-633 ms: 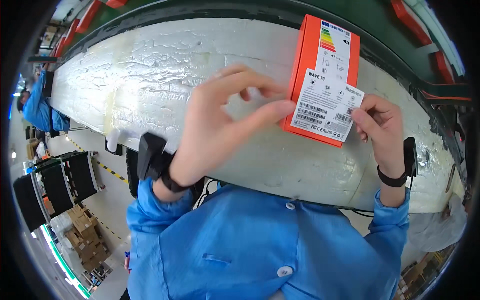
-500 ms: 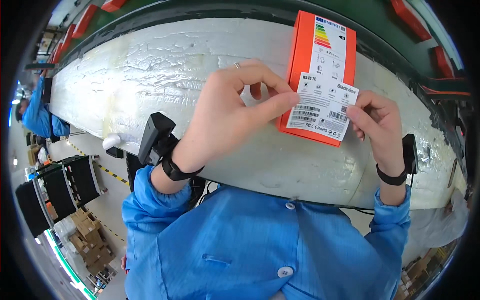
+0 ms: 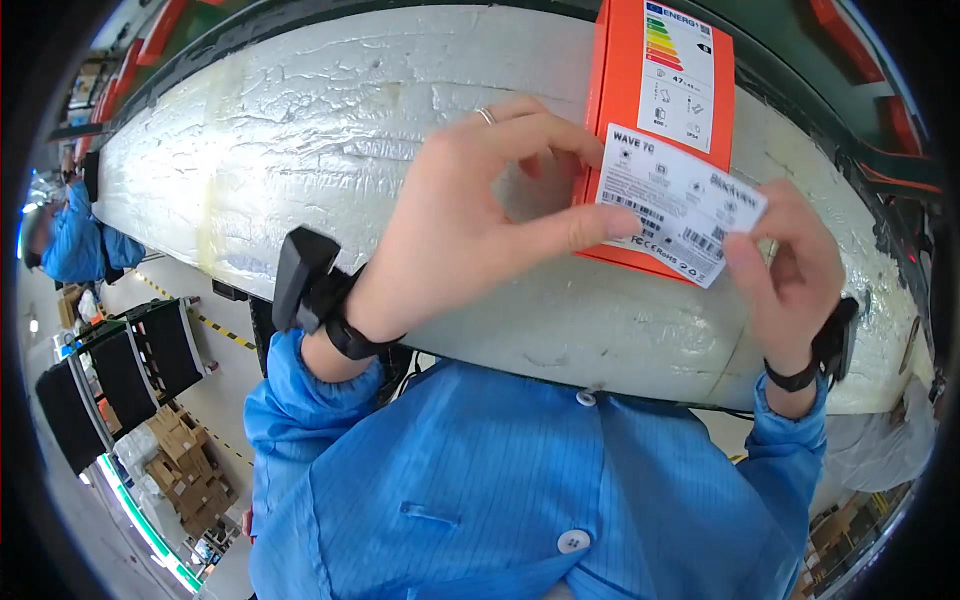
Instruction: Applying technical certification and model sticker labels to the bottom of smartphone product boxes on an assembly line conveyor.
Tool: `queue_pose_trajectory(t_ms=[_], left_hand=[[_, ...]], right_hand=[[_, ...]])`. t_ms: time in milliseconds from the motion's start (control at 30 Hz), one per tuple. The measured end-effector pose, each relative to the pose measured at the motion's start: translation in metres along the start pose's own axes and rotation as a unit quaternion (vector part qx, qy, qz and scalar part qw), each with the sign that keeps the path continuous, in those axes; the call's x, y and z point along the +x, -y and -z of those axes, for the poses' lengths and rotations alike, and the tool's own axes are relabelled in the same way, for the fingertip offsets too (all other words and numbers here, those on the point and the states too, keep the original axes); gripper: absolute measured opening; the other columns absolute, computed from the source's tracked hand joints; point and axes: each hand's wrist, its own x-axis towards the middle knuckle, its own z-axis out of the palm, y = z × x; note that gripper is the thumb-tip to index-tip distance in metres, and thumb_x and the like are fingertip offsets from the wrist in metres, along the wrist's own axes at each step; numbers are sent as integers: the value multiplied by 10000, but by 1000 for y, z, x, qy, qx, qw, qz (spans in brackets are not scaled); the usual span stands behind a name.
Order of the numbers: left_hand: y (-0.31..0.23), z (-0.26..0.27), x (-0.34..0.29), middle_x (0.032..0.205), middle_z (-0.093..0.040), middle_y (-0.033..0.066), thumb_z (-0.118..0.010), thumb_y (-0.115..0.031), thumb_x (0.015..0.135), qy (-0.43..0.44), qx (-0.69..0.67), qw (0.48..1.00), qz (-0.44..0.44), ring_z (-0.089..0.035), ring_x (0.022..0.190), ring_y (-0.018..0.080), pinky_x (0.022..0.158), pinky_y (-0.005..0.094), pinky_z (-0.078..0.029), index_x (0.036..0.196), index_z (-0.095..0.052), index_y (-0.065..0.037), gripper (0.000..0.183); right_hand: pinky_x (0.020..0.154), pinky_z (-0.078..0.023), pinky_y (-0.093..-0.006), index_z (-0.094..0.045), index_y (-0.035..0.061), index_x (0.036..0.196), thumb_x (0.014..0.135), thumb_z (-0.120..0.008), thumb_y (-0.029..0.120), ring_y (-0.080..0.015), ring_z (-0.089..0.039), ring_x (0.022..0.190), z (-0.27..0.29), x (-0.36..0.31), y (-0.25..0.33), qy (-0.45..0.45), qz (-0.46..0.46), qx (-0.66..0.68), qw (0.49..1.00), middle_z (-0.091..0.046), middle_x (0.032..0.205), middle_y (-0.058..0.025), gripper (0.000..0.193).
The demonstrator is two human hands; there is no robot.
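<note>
A white printed label [image 3: 665, 190] lies slanted over the lower part of an upright-looking orange-red box [image 3: 655, 85]. My right hand [image 3: 795, 270] pinches the label's right edge between thumb and fingers, and that side of the label reaches past the box's edge. At the label's left side is my left hand [image 3: 480, 215], its thumb resting on the lower left part and its index finger by the left edge. Its thumb and index finger are apart. A second label with a coloured scale [image 3: 665, 50] is on the box above.
The box rests on a worktable wrapped in shiny film [image 3: 300, 120]. Beyond it runs a dark green strip with orange-red boxes [image 3: 850, 40]. At the left are a person in blue [image 3: 75, 240], a black rack [image 3: 125, 370] and stacked cartons [image 3: 185, 470].
The label's right side has shifted right with my right hand, now overhanging the box. My left thumb has slid onto the label. Box and table appear slightly higher in view.
</note>
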Motion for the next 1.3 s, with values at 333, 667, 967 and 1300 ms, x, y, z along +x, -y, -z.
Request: queue_pose_trajectory(t_ms=[333,667,967,1300], left_hand=[[0,-10,-7,961,-636,52,-793,-260,767,-31,-40,991,-125,-545,845,181,764,300,-419,1034,-673,-28,374],[-5,-12,4,835,-660,13,-722,-142,866,34,-233,956,173,-574,775,57,740,208,-428,864,-669,-15,138],[-5,-14,3,827,-675,24,-717,-137,868,45,-179,967,177,-598,797,70,760,220,-441,816,-652,-17,147],[-6,-13,2,794,-659,7,-733,-150,844,38,-132,977,161,-522,709,53,677,221,-401,810,-661,-21,151]], right_hand=[[626,-441,-208,-591,-73,1014,955,-535,90,-95,-554,676,16,-15,23,-77,64,-181,978,-622,904,-78,182],[505,-297,-160,-612,59,866,926,-648,199,10,-411,566,6,-6,-4,-9,-321,182,929,-548,689,57,157],[474,-293,-173,-613,48,819,918,-663,214,7,-402,530,2,-5,-9,-6,-303,177,936,-540,649,58,200],[483,-286,-182,-613,45,824,922,-658,186,3,-407,538,-1,-5,-8,-3,-281,177,943,-537,646,58,178]])
